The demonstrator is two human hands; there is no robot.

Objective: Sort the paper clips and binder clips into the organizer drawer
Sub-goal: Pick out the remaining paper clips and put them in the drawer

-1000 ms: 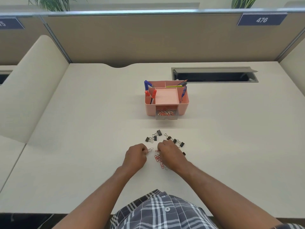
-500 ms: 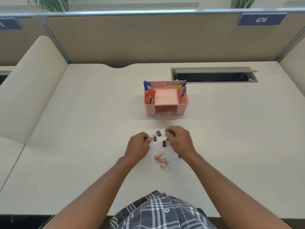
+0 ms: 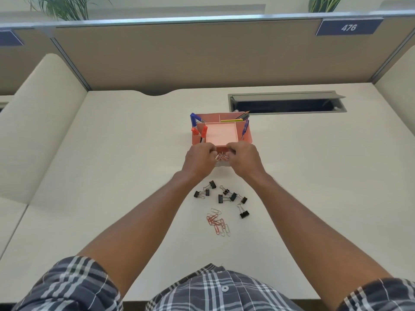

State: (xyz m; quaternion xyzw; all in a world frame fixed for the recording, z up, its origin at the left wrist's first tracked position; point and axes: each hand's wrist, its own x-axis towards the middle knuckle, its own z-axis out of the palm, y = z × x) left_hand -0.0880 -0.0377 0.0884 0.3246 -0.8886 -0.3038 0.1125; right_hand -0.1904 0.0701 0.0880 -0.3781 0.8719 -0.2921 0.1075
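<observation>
A pink desk organizer (image 3: 248, 134) stands mid-desk with its small clear front drawer (image 3: 222, 163) pulled out. My left hand (image 3: 198, 159) and my right hand (image 3: 244, 158) meet just above that drawer, fingers curled, pinching a small bunch of paper clips (image 3: 221, 156) between them. Nearer to me, several black binder clips (image 3: 221, 196) lie scattered on the desk. A loose pile of red and silver paper clips (image 3: 217, 222) lies just below them.
Pens, markers and a pencil stand in the organizer's outer compartments. A grey cable hatch (image 3: 287, 103) is sunk into the desk behind it on the right. Cubicle partitions close off the back and both sides of the cream desk (image 3: 112, 176).
Both hands have moved away from the clips on the desk and forward to the organizer's drawer, carrying paper clips with them.
</observation>
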